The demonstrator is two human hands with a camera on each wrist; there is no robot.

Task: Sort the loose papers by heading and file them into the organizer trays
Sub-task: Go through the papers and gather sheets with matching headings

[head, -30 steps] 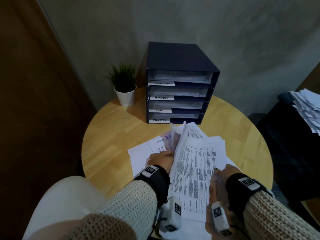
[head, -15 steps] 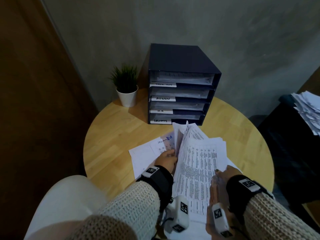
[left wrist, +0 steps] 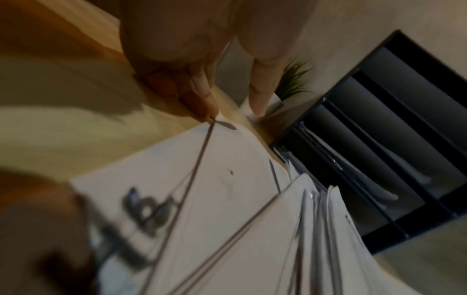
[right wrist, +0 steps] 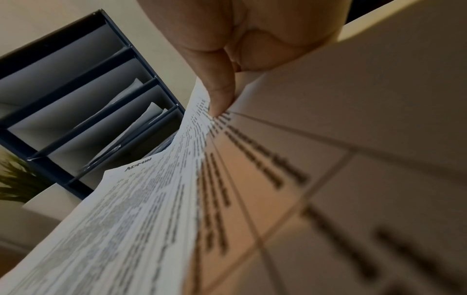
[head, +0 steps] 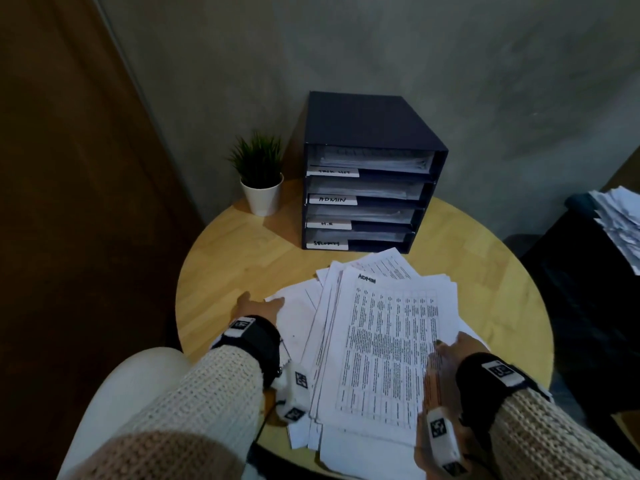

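Round wooden table [head: 221, 258]: left hand [head: 258, 306] flat, fingers [left wrist: 199, 95] extended onto a sheet's corner [head: 277, 301]; right hand [head: 450, 351] pinching the ADMIN-headed stack [head: 384, 341], thumb [right wrist: 220, 93] on top.

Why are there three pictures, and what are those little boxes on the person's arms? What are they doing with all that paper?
There is no robot here, only a person with small cameras strapped on. The big picture comes from a camera on the head, looking down. The other two come from the boxes on the wrists, looking along the fingers, so they look tilted and blurry.

On the round wooden table lie loose papers, a little potted plant and a dark organizer with labelled trays, one reading ADMIN.

The right hand holds a stack of papers whose top sheet also says ADMIN. The left hand touches the corner of a sheet lying flat.
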